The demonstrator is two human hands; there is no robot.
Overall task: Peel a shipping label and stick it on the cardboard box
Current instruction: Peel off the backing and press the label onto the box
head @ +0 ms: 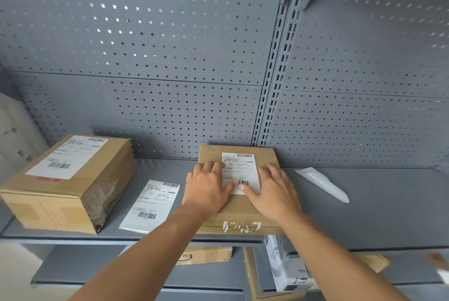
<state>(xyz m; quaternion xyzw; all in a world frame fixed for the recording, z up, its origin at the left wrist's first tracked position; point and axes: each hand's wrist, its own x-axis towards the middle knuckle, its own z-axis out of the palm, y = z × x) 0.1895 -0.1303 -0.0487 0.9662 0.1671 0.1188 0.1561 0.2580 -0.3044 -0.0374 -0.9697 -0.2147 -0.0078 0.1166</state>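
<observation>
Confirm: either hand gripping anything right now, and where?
Nothing gripped. Left hand and right hand lie flat, pressing the white shipping label onto the flat brown cardboard box, thumbs at its lower edge.

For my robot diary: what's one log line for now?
step: pressing label | on: box | left hand flat | right hand flat

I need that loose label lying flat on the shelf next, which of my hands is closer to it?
Left. Your left hand is pressing the box just right of the loose label; your right hand lies farther right, beyond the left.
</observation>
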